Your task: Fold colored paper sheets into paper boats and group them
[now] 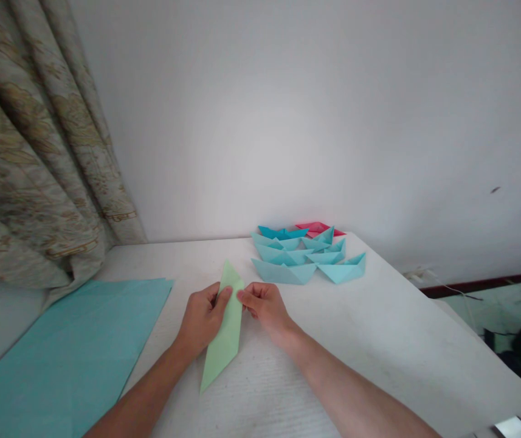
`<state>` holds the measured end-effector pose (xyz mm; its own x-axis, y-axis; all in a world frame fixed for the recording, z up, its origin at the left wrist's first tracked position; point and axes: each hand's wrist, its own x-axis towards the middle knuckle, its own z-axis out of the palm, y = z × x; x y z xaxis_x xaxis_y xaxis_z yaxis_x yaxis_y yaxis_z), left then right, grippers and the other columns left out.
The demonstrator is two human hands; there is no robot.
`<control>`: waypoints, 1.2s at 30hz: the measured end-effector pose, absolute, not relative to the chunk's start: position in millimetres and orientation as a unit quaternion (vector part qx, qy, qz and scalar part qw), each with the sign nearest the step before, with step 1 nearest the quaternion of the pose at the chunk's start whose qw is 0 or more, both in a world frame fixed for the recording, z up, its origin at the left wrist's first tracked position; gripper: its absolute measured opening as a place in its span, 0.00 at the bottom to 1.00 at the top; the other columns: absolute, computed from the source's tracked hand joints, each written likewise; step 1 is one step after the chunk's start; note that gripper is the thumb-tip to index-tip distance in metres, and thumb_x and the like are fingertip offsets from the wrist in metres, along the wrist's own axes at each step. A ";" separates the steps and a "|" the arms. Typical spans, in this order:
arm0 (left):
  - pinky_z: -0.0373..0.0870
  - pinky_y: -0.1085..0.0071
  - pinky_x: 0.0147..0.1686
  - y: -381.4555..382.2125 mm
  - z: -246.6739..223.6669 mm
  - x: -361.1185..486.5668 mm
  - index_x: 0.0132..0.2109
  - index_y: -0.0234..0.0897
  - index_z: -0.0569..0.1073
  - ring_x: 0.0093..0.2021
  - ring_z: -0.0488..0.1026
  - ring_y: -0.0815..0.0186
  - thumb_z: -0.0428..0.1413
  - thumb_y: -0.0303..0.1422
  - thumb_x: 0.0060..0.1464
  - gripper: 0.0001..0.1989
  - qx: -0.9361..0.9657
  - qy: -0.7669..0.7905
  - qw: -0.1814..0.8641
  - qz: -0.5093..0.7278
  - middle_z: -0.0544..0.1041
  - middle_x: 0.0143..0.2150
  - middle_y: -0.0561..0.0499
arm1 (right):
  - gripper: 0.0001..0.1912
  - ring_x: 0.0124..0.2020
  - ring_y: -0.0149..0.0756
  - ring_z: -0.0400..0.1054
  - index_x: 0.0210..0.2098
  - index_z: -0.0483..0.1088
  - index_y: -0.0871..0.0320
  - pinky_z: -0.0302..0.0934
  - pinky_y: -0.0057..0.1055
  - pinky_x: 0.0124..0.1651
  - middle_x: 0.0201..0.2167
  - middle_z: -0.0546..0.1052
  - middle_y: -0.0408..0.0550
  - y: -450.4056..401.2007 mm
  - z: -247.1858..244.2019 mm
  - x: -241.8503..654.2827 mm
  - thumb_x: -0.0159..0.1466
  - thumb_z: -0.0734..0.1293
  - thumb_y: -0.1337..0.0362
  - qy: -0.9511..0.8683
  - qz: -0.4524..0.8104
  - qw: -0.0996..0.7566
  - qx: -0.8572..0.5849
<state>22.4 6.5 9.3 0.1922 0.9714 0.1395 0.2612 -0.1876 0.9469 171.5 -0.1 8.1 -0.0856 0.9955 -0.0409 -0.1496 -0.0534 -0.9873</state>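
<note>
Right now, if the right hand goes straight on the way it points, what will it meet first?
Most likely the folded pale green paper: the right hand's fingertips point at its edge and look near or touching it, though depth is unclear. The left hand lies behind.

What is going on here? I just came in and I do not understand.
A person holds a long, pointed piece of folded pale green paper on a white table, pinching it with the left hand while the fingertips of the right hand touch its edge. Behind it sit folded blue paper boats and a red one. A large teal paper sheet lies to the left.
</note>
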 end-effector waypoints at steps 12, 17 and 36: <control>0.51 0.77 0.16 6.3 11.1 23.0 0.25 0.32 0.70 0.18 0.55 0.74 0.52 0.48 0.52 0.22 0.616 0.434 0.524 0.396 0.61 0.18 0.56 | 0.19 0.14 0.22 0.43 0.15 0.61 0.58 0.34 0.28 0.19 0.10 0.57 0.35 -0.6 12.4 173.5 0.49 0.71 0.55 -0.431 0.577 0.525 -0.453; 0.50 0.78 0.15 4.9 11.8 22.5 0.22 0.34 0.66 0.17 0.55 0.74 0.54 0.48 0.50 0.22 0.591 0.462 0.499 0.434 0.60 0.16 0.57 | 0.19 0.14 0.22 0.41 0.14 0.60 0.58 0.33 0.28 0.20 0.09 0.55 0.34 -4.1 13.2 172.2 0.49 0.71 0.55 -0.456 0.582 0.495 -0.456; 0.51 0.77 0.17 9.1 11.7 17.9 0.20 0.33 0.66 0.17 0.56 0.74 0.54 0.48 0.50 0.22 0.603 0.422 0.547 0.398 0.62 0.16 0.56 | 0.18 0.14 0.22 0.41 0.15 0.60 0.58 0.32 0.28 0.20 0.09 0.54 0.33 -5.1 11.4 170.0 0.50 0.71 0.57 -0.452 0.589 0.511 -0.433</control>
<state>17.9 9.1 11.7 0.3262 0.9451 0.0178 0.0731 -0.0440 0.9963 170.0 -5.1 11.4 -0.1035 0.9934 -0.0488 -0.2102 -0.0698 -0.9752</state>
